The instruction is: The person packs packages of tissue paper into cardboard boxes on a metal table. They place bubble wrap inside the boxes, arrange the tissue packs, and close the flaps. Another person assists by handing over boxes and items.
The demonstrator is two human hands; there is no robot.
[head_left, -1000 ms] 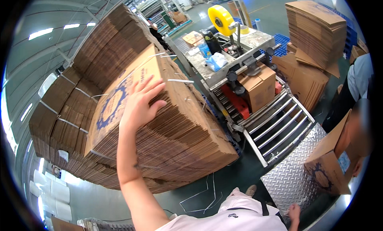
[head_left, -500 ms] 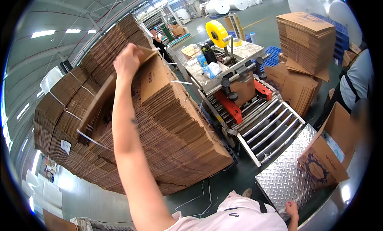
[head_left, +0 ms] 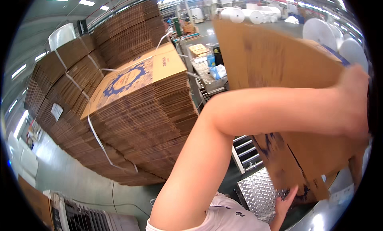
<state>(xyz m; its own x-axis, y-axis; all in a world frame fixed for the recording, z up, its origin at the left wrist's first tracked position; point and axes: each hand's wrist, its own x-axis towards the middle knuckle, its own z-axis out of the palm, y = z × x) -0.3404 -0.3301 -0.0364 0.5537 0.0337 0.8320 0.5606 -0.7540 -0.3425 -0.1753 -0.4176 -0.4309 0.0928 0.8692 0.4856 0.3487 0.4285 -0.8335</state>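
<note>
A large brown cardboard box (head_left: 271, 59) with blue print is held up on my right side, its long panel angled across the view. Across it reaches my left arm, and my left hand (head_left: 353, 101), blurred by motion, grips the cardboard near the far right rim. Low down, my right hand (head_left: 284, 201) is beside the box's printed lower flaps with thumb and fingers apart; whether it touches them is unclear. To the left rises a tall stack of flattened cardboard boxes (head_left: 147, 107), its top sheet showing a blue round print.
White straps (head_left: 95, 131) hang loose over the stack. Behind the held box are a roller conveyor (head_left: 245, 151) and a worktable (head_left: 207, 73) with small items. A diamond-plate metal platform (head_left: 257, 189) lies below. White rolls (head_left: 319, 33) stand at the back right.
My left hand has swung from the stack to the far right, carrying a cardboard box off its top. My right hand has opened and risen toward the box's lower flaps. The view has turned.
</note>
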